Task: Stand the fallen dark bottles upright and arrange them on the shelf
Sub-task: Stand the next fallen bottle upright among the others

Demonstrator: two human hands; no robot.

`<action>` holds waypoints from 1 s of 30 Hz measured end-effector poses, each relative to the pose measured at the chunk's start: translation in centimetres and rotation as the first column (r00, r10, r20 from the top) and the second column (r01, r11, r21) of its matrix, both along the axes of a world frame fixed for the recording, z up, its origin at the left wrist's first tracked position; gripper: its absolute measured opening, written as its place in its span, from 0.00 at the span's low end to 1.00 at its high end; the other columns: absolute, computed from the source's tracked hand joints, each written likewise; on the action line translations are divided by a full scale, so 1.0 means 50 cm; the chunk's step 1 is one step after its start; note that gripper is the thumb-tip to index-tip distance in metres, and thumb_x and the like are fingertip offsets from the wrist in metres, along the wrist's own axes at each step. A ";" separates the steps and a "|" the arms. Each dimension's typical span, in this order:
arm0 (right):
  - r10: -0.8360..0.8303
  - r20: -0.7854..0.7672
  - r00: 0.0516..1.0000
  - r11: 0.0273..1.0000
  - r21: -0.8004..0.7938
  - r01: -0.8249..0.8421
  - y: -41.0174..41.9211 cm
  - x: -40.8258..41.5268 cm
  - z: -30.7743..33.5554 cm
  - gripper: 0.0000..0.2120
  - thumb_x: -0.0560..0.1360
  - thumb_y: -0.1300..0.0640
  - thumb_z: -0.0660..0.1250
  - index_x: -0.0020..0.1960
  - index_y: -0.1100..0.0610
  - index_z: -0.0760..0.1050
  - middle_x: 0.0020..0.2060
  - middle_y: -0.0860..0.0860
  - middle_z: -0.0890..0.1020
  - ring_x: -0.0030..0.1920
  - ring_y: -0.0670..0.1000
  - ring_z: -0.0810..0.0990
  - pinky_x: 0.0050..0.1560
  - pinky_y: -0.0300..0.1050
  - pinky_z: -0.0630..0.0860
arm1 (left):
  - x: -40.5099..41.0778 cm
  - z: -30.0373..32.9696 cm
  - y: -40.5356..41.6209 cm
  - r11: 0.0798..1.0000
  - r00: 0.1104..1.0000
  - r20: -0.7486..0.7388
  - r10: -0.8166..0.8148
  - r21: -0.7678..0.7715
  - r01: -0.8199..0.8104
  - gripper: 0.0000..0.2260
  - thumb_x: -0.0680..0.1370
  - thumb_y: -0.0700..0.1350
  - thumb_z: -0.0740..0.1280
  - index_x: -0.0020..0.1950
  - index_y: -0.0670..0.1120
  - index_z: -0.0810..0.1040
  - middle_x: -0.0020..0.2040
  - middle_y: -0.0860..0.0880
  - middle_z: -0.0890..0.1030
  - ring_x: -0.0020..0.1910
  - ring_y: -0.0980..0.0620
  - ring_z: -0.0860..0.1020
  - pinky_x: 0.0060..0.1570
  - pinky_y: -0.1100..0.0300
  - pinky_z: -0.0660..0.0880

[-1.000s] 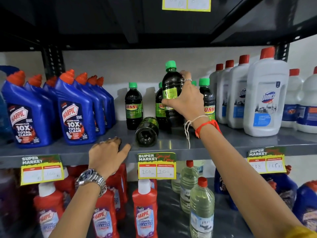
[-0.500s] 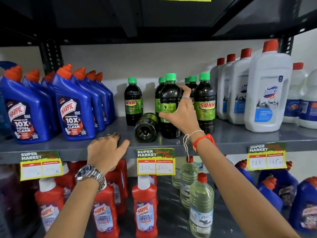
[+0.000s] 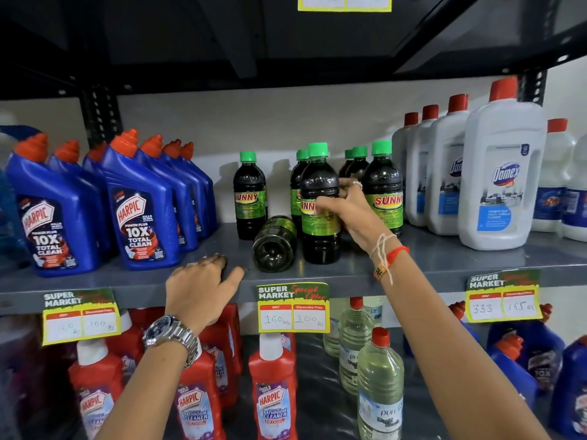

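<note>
Fallen dark bottle (image 3: 274, 244) on side, base outward, shelf (image 3: 444, 258) front; upright green-capped bottle (image 3: 319, 204) just beside.

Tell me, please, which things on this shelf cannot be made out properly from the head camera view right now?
- Fallen bottle: only its base faces the camera; cap and label hidden behind its own body.
- Front bottle's label: partly covered by the right hand.
- Rear green-capped bottles: their number is unclear, screened by the front ones.
- Left price tag: handwritten figures too faint.
- Top tag: cut off by the upper edge.
</note>
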State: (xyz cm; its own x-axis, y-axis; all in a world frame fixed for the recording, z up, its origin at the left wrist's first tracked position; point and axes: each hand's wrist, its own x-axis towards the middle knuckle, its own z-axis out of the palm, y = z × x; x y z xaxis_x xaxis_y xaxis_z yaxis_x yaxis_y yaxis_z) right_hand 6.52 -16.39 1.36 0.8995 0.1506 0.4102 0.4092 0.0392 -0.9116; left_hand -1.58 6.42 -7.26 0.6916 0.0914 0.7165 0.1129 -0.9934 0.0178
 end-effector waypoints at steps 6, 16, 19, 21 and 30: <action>-0.126 0.114 0.985 0.981 -0.131 0.141 0.003 0.015 -0.003 0.31 0.61 0.51 0.77 0.58 0.57 0.68 0.52 0.53 0.78 0.55 0.53 0.77 0.57 0.47 0.76 | -0.004 0.003 -0.006 1.000 1.000 -0.007 0.000 -0.008 0.000 0.33 0.68 0.62 0.41 0.53 0.47 0.79 0.49 0.47 0.83 0.43 0.48 0.79 0.35 0.57 0.70; -0.268 0.195 0.944 0.902 -0.293 0.316 0.016 0.002 0.008 0.38 0.63 0.57 0.79 0.64 0.62 0.62 0.51 0.52 0.75 0.56 0.52 0.74 0.58 0.46 0.74 | -0.005 0.003 -0.005 1.000 0.999 -0.030 0.017 0.002 -0.017 0.32 0.69 0.62 0.41 0.52 0.47 0.78 0.48 0.48 0.82 0.43 0.48 0.78 0.33 0.57 0.67; -0.131 0.053 0.990 0.987 -0.089 0.136 0.008 0.007 0.004 0.30 0.65 0.68 0.75 0.58 0.57 0.61 0.46 0.50 0.76 0.50 0.50 0.77 0.51 0.41 0.76 | -0.005 0.004 -0.006 1.000 1.000 -0.026 0.014 0.000 -0.014 0.32 0.69 0.62 0.41 0.53 0.48 0.78 0.48 0.48 0.82 0.43 0.48 0.78 0.33 0.58 0.66; -0.054 0.012 0.998 0.998 -0.014 0.054 0.004 0.007 -0.001 0.29 0.66 0.70 0.73 0.59 0.57 0.60 0.48 0.52 0.76 0.46 0.49 0.78 0.48 0.37 0.76 | -0.006 0.005 -0.006 1.000 1.000 -0.027 0.011 -0.004 -0.011 0.32 0.68 0.62 0.41 0.52 0.48 0.78 0.48 0.48 0.82 0.43 0.48 0.78 0.32 0.58 0.65; -0.424 0.501 0.755 0.843 -0.085 0.530 0.021 -0.092 -0.014 0.31 0.67 0.57 0.73 0.66 0.61 0.65 0.60 0.57 0.73 0.60 0.54 0.72 0.61 0.44 0.70 | -0.010 0.015 -0.008 1.000 0.995 -0.098 0.015 -0.023 -0.017 0.34 0.68 0.64 0.40 0.58 0.49 0.75 0.57 0.47 0.80 0.51 0.47 0.78 0.37 0.56 0.68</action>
